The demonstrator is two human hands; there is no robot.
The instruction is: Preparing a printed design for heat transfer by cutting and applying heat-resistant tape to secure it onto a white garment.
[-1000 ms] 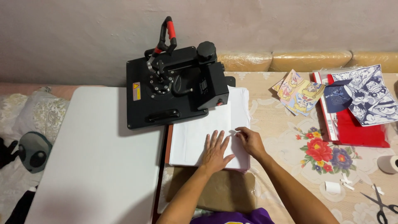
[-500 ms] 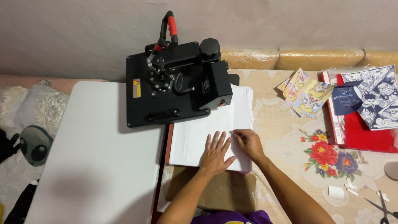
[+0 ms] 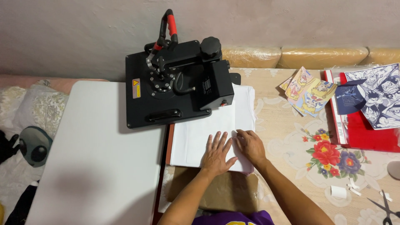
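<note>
We see both hands lying flat on a folded white cloth (image 3: 210, 125) that is spread over the lower plate of a black heat press (image 3: 175, 83). The left hand (image 3: 217, 154) has its fingers spread wide and its palm pressed down on the near part of the cloth, gripping nothing. The right hand (image 3: 250, 146) sits just beside it, touching at the thumb side, fingers loosely together and also flat on the cloth, with nothing in its grasp. The cloth lies between the press's swung-aside top plate and the near edge of the table, its far part tucked under the black body of the machine. The press's handle (image 3: 168, 25), red and black, stands up at the back near the wall. To the left of the press lies a large white board (image 3: 96, 158). Under the wrists we see a brown cardboard piece (image 3: 221, 191). To the right, on the flowered tablecloth (image 3: 329, 154), there are colourful cartoon prints (image 3: 308, 91), a red folder (image 3: 371, 133) with a black-and-white drawing sheet (image 3: 375, 96) on top, small white paper scraps (image 3: 339, 191), and scissors (image 3: 385, 208) at the lower right corner
</note>
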